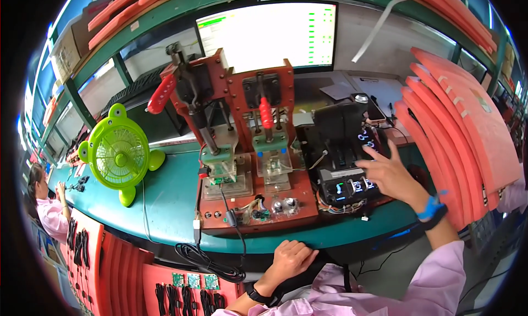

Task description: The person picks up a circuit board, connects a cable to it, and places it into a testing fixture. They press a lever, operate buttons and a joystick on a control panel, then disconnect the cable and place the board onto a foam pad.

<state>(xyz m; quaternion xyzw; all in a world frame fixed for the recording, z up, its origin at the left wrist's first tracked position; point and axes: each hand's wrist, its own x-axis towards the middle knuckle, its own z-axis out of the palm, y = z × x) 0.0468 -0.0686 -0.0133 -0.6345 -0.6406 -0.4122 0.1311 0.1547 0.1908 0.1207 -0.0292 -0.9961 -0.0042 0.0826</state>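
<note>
My right hand (388,173) is stretched over a black control box (352,187) with lit round buttons. Its fingers are spread, with the tips near the lit part at the box's back right; whether they touch is unclear. A blue band is around that wrist. At the bench's front edge my left hand (294,259) rests with curled fingers and nothing visible in it; its palm is hidden. Left of the box stands a red double test fixture (258,220). Its two toggle clamps have red handles (266,112), and a green circuit board (224,179) sits in the left nest.
A green frog-shaped fan (120,156) stands left of the fixture. Black cable (206,261) hangs over the front edge. Red foam trays (465,134) are stacked at right; another tray (157,275) holds boards and cables. A lit monitor (269,35) stands behind. Another person (52,206) works far left.
</note>
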